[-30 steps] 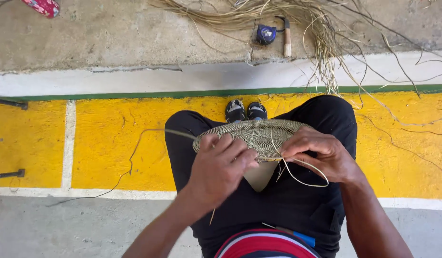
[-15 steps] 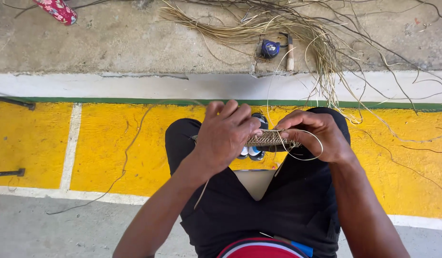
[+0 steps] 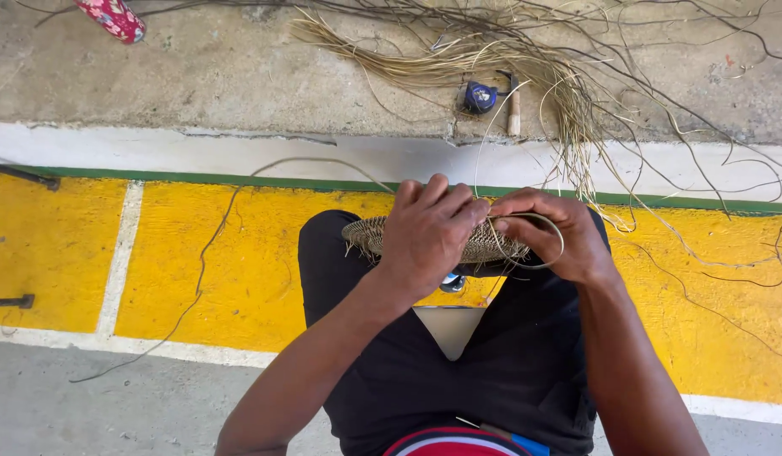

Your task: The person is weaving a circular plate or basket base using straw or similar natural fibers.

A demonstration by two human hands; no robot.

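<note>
A flat round woven mat (image 3: pixel 365 236) of tan fibre is held edge-on above my knees. My left hand (image 3: pixel 429 232) grips its near rim, fingers curled over the top. On the mat's right edge, my right hand (image 3: pixel 553 236) pinches a thin fibre strand (image 3: pixel 550 221) that loops around the fingers. A long loose strand (image 3: pixel 230 203) arcs from the mat out to the left and trails down onto the floor. My legs in black trousers (image 3: pixel 509 371) are below the mat.
A bundle of dry fibre strands (image 3: pixel 492 55) lies spread on the concrete ahead. A blue round tool (image 3: pixel 480 97) and a wooden-handled tool (image 3: pixel 514 114) rest among them. A red patterned object (image 3: pixel 112 19) is at the top left. The floor below is painted yellow with white lines.
The mat has gone from lying flat on my knees to being held up edge-on. Both hands lifted with it, and the long strand now arcs higher on the left.
</note>
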